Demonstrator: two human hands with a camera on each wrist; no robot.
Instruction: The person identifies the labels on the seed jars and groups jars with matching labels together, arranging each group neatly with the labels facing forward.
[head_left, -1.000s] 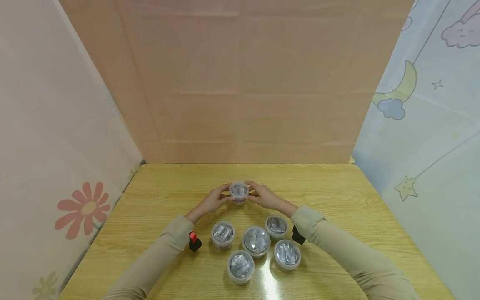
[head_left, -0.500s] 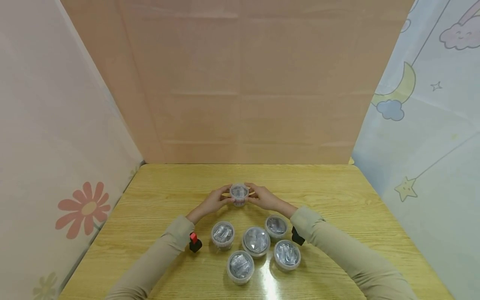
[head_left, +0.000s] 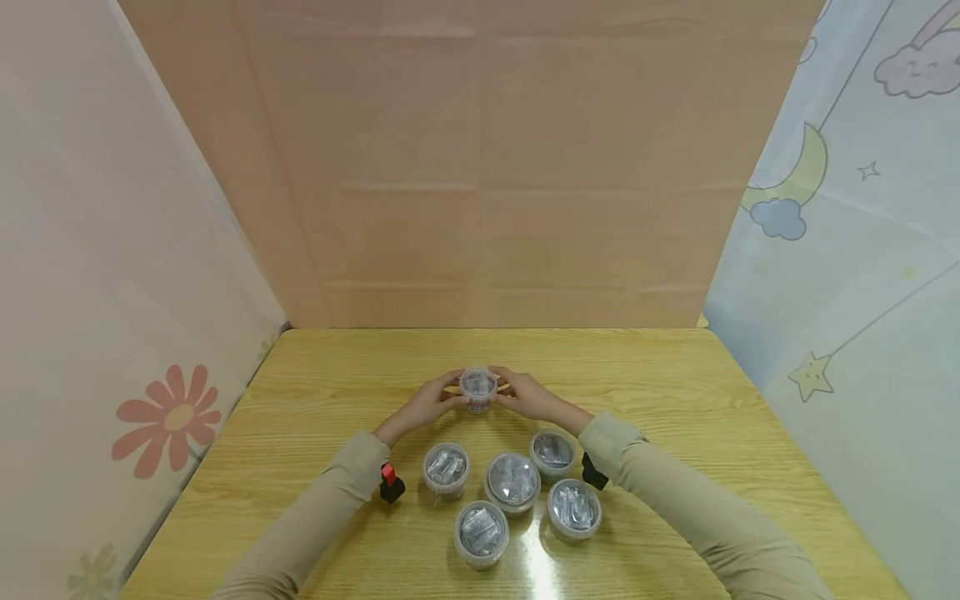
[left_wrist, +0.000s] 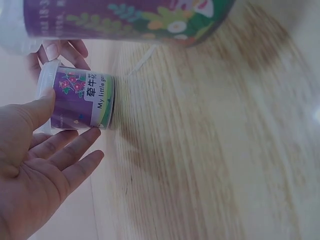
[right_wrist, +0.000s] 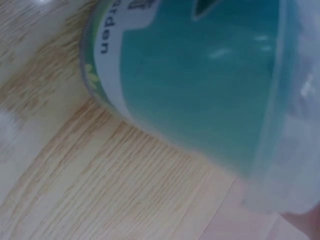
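Note:
A small round plastic tub (head_left: 478, 383) with a clear lid stands upright toward the back of the table, held from both sides. Its purple label with pink flowers and "My little garden" shows on the tub (left_wrist: 95, 97) in the left wrist view. My left hand (head_left: 431, 400) grips its left side, thumb near the lid rim and fingers along the lower wall. From the right, my right hand (head_left: 527, 395) holds the same tub, with its fingers (left_wrist: 75, 52) partly hidden behind it. Little of the right hand (right_wrist: 305, 222) appears in the right wrist view.
Nearer the body stand several similar tubs: a left tub (head_left: 446, 467), a front tub (head_left: 482, 533), a larger middle tub (head_left: 513, 481), and two right tubs, one rear (head_left: 553, 451), one nearer (head_left: 574, 508). A brown backdrop (head_left: 480, 208) rises behind the wooden table (head_left: 637, 375).
The held tub and both hands sit very slightly lower in the head view than one second ago, and the view itself has shifted a little. The grip looks the same.

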